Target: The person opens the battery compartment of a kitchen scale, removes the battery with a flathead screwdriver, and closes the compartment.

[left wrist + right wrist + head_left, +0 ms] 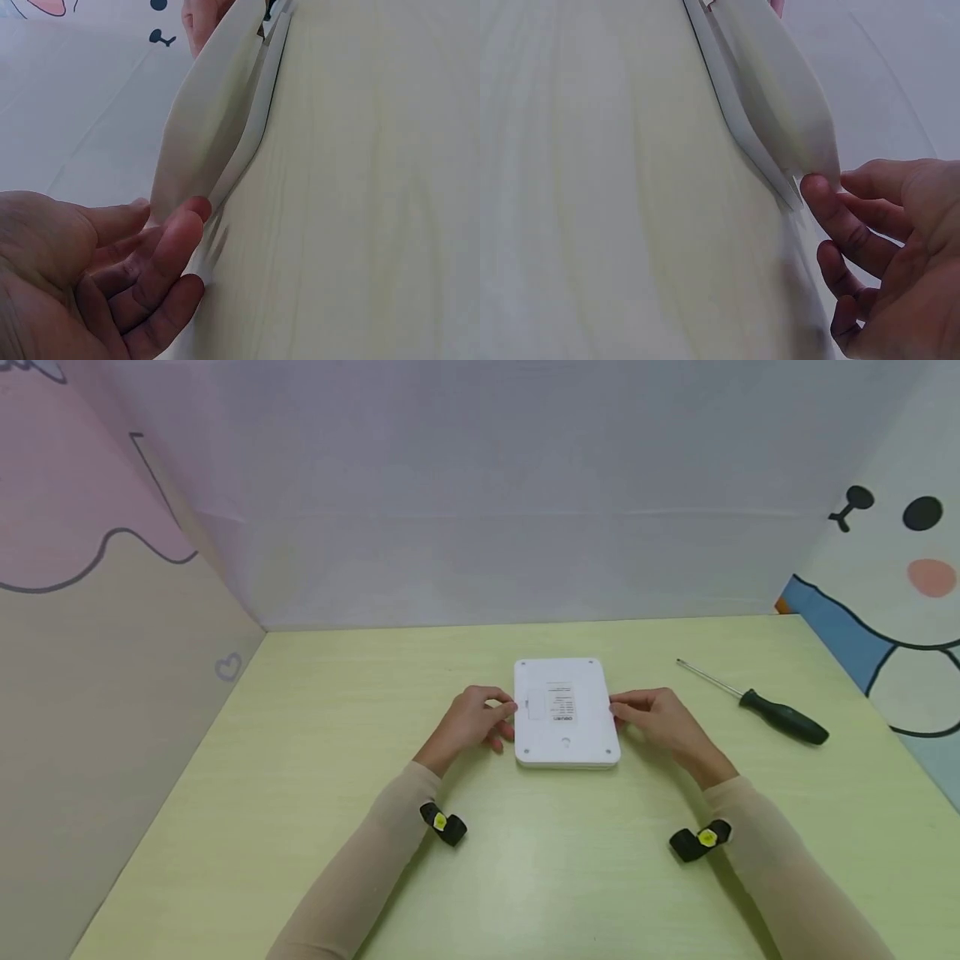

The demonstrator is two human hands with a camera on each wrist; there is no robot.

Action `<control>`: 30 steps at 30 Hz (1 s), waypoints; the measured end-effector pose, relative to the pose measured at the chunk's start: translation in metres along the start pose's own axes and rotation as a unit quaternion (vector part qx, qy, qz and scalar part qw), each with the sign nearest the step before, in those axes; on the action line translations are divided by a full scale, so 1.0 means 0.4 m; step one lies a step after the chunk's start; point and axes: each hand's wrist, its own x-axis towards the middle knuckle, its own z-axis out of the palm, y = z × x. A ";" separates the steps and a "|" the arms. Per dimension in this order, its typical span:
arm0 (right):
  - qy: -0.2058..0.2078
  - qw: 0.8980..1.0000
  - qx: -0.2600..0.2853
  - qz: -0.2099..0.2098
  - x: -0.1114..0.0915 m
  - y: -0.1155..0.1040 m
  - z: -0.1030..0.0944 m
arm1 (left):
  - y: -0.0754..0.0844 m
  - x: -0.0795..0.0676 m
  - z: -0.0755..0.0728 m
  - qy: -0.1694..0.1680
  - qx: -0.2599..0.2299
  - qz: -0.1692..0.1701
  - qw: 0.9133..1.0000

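Observation:
A flat white device [540,739] lies on the table with its labelled underside up and a small hole at each corner. Its back cover [199,112] stands slightly apart from the lower shell [259,124], leaving a narrow gap that both wrist views show. My left hand [474,718] pinches the cover's left edge between thumb and fingers. At the right edge, my right hand [666,722] pinches the same cover [791,86] with thumb and forefinger, the other fingers curled below. What lies inside the device is hidden from the head view.
To the right of the device lies a screwdriver [783,718] with a dark green handle, its tip toward the back. A pale wall [525,568] rises behind the table [337,718], and printed side panels [112,693] flank it.

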 end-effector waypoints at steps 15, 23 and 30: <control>0.005 0.998 -0.063 0.012 -0.099 -0.026 -0.003 | 0.018 0.109 -0.061 0.070 0.095 0.029 0.993; 0.016 0.998 -0.053 0.022 -0.155 -0.040 0.038 | 0.019 0.187 -0.051 0.072 0.062 0.052 0.994; 0.032 0.998 -0.044 0.016 -0.176 -0.042 0.064 | 0.026 0.219 -0.029 0.065 0.064 0.067 0.994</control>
